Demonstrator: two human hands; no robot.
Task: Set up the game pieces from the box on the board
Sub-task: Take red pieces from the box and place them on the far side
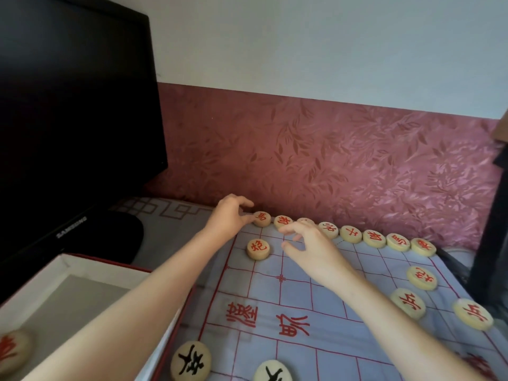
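Observation:
A pale blue cloth board [324,295] with red grid lines lies in front of me. A row of round wooden pieces with red characters runs along its far edge. My left hand [229,220] touches the leftmost piece of that row [261,218] with its fingertips at the far left corner. My right hand [308,247] hovers with fingers spread over the row, partly hiding one piece [305,221]. A single red piece [258,249] sits one line nearer. Two black-character pieces [191,361] lie at the near edge. The white box [68,273] stands at lower left with one red piece [12,350] inside.
A black monitor [74,119] stands at the left on its dark base [121,232]. A pink leaf-patterned wall [343,160] runs right behind the board. More red pieces [422,277] lie on the board's right side. A dark upright object [492,229] stands at far right.

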